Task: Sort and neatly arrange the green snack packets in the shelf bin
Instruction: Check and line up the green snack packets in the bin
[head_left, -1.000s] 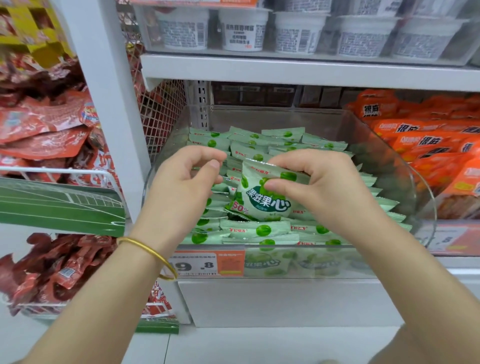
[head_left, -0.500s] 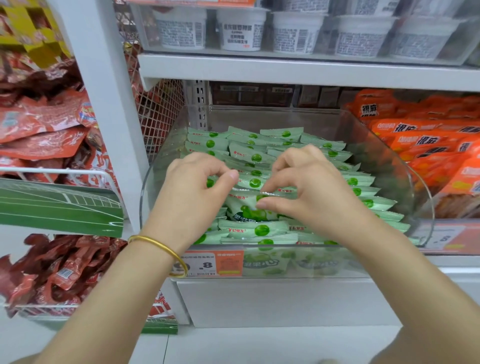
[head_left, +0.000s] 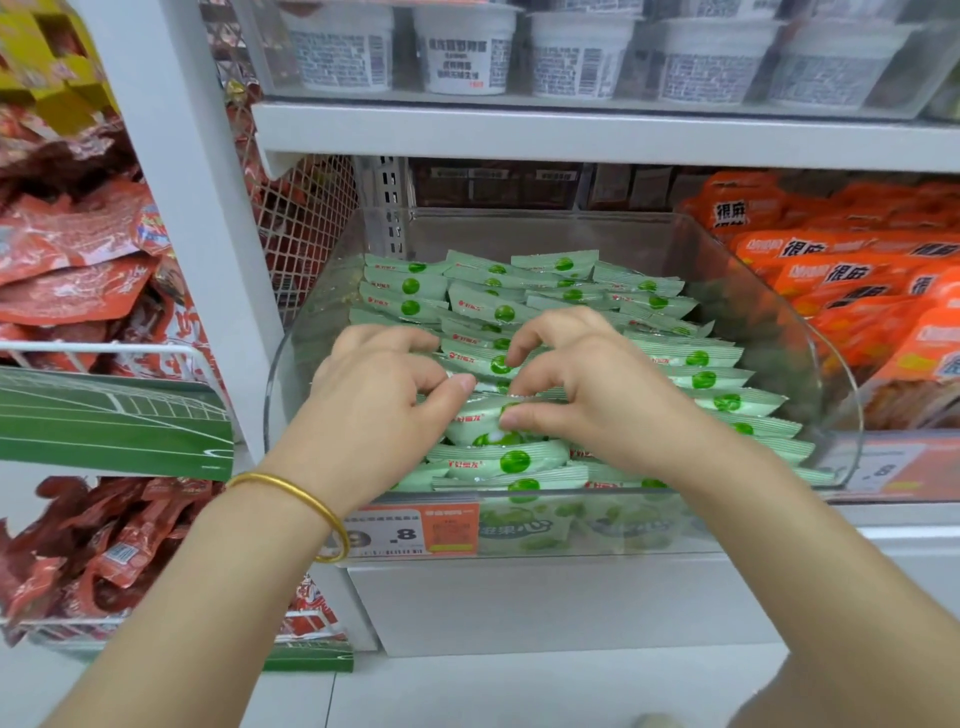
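The left hand (head_left: 384, 400) and right hand (head_left: 592, 400) lay palm-down inside the clear bin (head_left: 818, 358). Their curled fingers and thumbs pinched one green packet (head_left: 475, 423).

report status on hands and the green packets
Hands: left hand and right hand both pinch one green packet mid-bin. The other packets lie in rows around it inside the clear bin. Nothing in the way.

The clear bin (head_left: 826, 384) stood open over its low front lip at 6 o'clock. Its walls rose at 3 and 9; the upper shelf (head_left: 571, 135) hung above at 12. Green snack packets (head_left: 514, 461) filled its floor.
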